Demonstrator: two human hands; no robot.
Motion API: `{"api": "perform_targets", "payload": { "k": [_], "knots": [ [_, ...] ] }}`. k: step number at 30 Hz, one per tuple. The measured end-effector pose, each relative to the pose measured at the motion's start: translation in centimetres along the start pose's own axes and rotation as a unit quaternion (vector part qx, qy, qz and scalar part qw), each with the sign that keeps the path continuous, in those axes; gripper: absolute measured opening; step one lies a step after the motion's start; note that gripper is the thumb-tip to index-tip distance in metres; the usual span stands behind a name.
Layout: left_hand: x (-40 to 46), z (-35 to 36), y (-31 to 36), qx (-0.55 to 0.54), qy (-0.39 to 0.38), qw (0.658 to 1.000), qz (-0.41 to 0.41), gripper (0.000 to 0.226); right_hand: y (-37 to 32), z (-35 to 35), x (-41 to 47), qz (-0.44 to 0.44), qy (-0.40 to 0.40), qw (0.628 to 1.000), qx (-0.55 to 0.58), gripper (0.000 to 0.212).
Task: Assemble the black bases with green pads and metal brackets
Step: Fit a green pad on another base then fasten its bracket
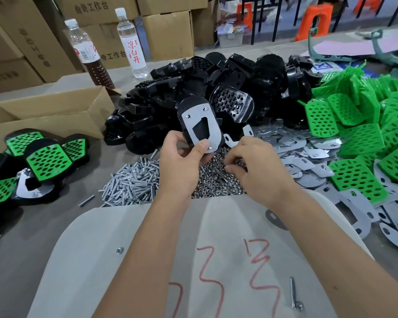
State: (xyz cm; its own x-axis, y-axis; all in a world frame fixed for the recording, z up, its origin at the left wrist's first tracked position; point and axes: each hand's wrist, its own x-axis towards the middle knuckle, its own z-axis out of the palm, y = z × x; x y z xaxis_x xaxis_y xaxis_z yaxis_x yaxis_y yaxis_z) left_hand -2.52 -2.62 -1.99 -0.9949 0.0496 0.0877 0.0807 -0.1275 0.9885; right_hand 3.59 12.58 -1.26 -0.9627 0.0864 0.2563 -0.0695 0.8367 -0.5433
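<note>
The left hand (182, 157) grips 1 black oval base (199, 121) carrying 1 grey metal bracket (207, 131) with 3 screws; the right hand (253, 161) pinches into the small steel nuts (218, 180).

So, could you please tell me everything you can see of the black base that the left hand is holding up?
The black base is an oval piece of what looks like plastic, held upright and tilted slightly, underside towards the camera, above the heap of nuts. A flat grey metal bracket with a cut-out middle lies against it, with three small fasteners visible, two near the top and one at the bottom. The left hand grips its lower end, thumb pressed on the bracket. The right hand is apart from it, fingertips down in the nuts.
</note>
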Motion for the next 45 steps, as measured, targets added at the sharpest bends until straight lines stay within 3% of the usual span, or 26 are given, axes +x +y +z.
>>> {"api": "perform_targets", "payload": {
  "k": [5, 9, 17, 27, 45],
  "knots": [
    [-0.3, 0.2, 0.6, -0.049, -0.015, 0.999, -0.019, 0.019, 0.2, -0.2, -0.2, 0.026, 0.084, 0.988, 0.130, 0.011],
    [-0.6, 0.4, 0.8, -0.052, -0.032, 0.998, -0.027, 0.018, 0.6, -0.1, -0.1, 0.050, 0.091, 0.970, 0.219, 0.017],
    [-0.9, 0.7, 0.8, -0.051, -0.034, 0.998, -0.031, 0.017, -0.1, 0.1, -0.4, -0.027, 0.227, 0.933, 0.279, 0.020],
    [-1.1, 0.9, 0.9, -0.073, -0.056, 0.995, -0.031, 0.023, -0.6, 0.6, -0.5, -0.101, 0.224, 0.939, 0.241, 0.009],
    [-1.9, 0.8, 2.2, -0.094, -0.089, 0.989, -0.067, 0.028, 0.4, 0.7, 0.1, -0.108, 0.204, 0.934, 0.271, 0.007]
  ]
}}
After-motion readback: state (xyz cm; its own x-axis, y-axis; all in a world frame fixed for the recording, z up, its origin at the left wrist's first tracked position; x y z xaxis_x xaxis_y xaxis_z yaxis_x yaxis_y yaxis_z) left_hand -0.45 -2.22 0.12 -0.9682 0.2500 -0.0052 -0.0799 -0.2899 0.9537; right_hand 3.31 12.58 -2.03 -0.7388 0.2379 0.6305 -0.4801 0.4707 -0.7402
